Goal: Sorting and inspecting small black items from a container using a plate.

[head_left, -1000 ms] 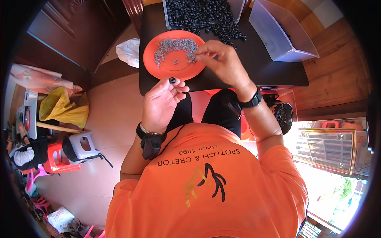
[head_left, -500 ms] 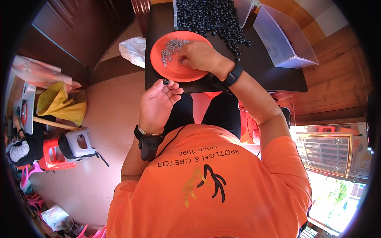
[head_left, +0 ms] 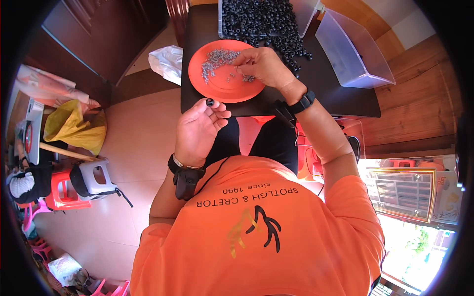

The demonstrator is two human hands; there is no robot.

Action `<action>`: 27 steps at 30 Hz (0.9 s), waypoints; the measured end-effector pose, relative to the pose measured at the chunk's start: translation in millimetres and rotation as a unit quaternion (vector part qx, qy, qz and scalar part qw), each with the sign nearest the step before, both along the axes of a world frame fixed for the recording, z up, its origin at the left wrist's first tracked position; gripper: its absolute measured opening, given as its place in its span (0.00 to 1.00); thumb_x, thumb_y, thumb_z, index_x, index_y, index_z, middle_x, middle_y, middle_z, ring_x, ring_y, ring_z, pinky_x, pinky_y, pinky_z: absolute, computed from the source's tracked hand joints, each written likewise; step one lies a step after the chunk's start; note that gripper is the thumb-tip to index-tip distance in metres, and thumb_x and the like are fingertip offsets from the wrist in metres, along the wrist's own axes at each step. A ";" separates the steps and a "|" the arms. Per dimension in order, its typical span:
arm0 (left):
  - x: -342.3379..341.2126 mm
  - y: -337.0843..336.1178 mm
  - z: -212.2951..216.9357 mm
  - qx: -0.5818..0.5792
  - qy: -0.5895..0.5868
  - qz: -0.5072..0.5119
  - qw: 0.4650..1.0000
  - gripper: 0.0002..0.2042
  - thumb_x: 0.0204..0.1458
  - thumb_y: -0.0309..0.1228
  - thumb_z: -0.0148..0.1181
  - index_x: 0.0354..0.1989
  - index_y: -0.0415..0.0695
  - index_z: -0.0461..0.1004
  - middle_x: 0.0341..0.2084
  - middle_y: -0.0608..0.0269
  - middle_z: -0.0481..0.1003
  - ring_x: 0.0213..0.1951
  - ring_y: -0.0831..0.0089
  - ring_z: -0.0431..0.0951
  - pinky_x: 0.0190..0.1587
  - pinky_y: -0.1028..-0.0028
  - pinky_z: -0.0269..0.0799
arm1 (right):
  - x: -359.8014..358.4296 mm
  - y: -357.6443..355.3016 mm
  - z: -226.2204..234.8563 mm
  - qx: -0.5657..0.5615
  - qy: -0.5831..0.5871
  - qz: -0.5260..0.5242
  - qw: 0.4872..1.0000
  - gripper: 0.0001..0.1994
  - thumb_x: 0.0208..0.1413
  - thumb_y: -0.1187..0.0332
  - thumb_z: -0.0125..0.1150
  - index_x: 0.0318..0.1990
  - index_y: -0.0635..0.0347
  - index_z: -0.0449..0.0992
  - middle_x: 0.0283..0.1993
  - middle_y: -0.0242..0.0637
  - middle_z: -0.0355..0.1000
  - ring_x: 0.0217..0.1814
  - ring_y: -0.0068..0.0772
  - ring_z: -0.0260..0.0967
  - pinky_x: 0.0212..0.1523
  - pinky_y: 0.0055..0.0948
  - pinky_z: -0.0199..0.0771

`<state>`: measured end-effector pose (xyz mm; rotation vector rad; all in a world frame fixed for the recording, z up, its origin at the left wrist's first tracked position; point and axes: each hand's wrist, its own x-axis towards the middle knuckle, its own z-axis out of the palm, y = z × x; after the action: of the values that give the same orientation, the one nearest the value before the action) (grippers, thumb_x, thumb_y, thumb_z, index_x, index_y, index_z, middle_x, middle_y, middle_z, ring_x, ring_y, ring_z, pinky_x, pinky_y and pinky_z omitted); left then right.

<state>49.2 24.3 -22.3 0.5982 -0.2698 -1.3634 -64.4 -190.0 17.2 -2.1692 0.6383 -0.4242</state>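
Between the thumb and fingers of my left hand [head_left: 196, 130] is a small black hollow cap [head_left: 210, 102], its opening showing. This hand is just in front of the near edge of an orange plate [head_left: 222, 94]. My right hand [head_left: 267, 69] is over the plate's right side with thumb and fingertips pinched together. Whatever is in that pinch is too small to make out. Tiny grey pieces [head_left: 216, 60] lie scattered on the plate, with a few more under the right hand. Many similar black caps [head_left: 261, 22] spill from a clear bin behind the plate.
A dark table [head_left: 326, 101] carries the plate and bin. At its right stands a translucent plastic bin [head_left: 348, 54]. A white bag [head_left: 167, 64] is by the table's left edge. Stools, including a grey one [head_left: 94, 180], and a yellow bag [head_left: 76, 127] stand at the left.
My right hand has lifted from the grey pieces and shifted slightly right, its fingertips now pinched. My left hand keeps the black cap, almost in the same spot.
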 end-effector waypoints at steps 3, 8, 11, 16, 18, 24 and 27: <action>-2.0 -1.1 1.5 -0.001 -0.001 -0.006 1.000 0.11 0.61 0.36 0.45 0.36 0.41 0.68 0.35 0.58 0.73 0.40 0.65 0.75 0.43 0.70 0.69 | -5.4 -4.6 -1.8 0.060 -0.051 0.016 0.997 0.08 0.47 0.74 0.66 0.37 0.63 0.80 0.27 0.34 0.76 0.28 0.19 0.71 0.31 0.20 0.72; -4.9 -2.2 7.3 0.005 -0.010 0.000 1.000 0.11 0.61 0.36 0.45 0.36 0.41 0.69 0.35 0.59 0.73 0.40 0.65 0.75 0.43 0.70 0.69 | -14.1 16.0 13.6 0.168 -0.085 0.063 0.980 0.07 0.51 0.78 0.62 0.38 0.67 0.79 0.31 0.32 0.76 0.34 0.18 0.70 0.38 0.20 0.71; -6.8 -6.1 11.4 -0.012 -0.018 -0.011 1.000 0.11 0.61 0.36 0.45 0.37 0.41 0.69 0.36 0.59 0.73 0.40 0.65 0.75 0.44 0.70 0.69 | -20.5 37.3 22.3 0.161 -0.149 0.094 0.971 0.06 0.52 0.76 0.63 0.38 0.66 0.79 0.31 0.31 0.76 0.35 0.18 0.71 0.38 0.22 0.72; -14.6 -11.7 12.4 -0.041 -0.030 -0.023 0.998 0.12 0.62 0.35 0.42 0.39 0.39 0.69 0.37 0.57 0.72 0.42 0.62 0.74 0.45 0.68 0.69 | -30.8 61.2 47.6 -0.081 -0.083 0.156 0.981 0.04 0.50 0.74 0.64 0.34 0.63 0.78 0.30 0.35 0.76 0.35 0.27 0.74 0.37 0.25 0.73; -17.4 -13.0 12.7 -0.041 -0.029 -0.032 0.998 0.12 0.62 0.35 0.42 0.39 0.39 0.69 0.36 0.58 0.72 0.42 0.62 0.74 0.45 0.68 0.69 | -33.0 64.1 45.5 -0.114 -0.108 0.163 0.974 0.04 0.48 0.74 0.64 0.32 0.63 0.78 0.28 0.38 0.74 0.34 0.34 0.74 0.35 0.28 0.72; -21.5 -15.3 12.0 -0.041 -0.094 -0.055 0.993 0.11 0.61 0.36 0.44 0.40 0.40 0.68 0.36 0.62 0.71 0.42 0.67 0.74 0.47 0.70 0.67 | -42.4 66.9 52.7 -0.272 -0.047 0.168 0.946 0.06 0.49 0.68 0.57 0.25 0.59 0.75 0.26 0.36 0.71 0.34 0.41 0.70 0.34 0.39 0.70; -24.0 -14.3 12.8 -0.037 -0.149 -0.070 0.986 0.10 0.60 0.36 0.46 0.37 0.42 0.68 0.37 0.65 0.71 0.41 0.70 0.73 0.47 0.71 0.66 | -48.3 66.0 59.6 -0.322 -0.013 0.199 0.925 0.04 0.49 0.70 0.61 0.31 0.58 0.76 0.27 0.35 0.70 0.33 0.41 0.69 0.32 0.37 0.69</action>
<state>25.1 9.9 -9.6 0.7331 -0.6116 -1.3907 -112.7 -124.0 76.8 -2.8249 0.0100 -0.4858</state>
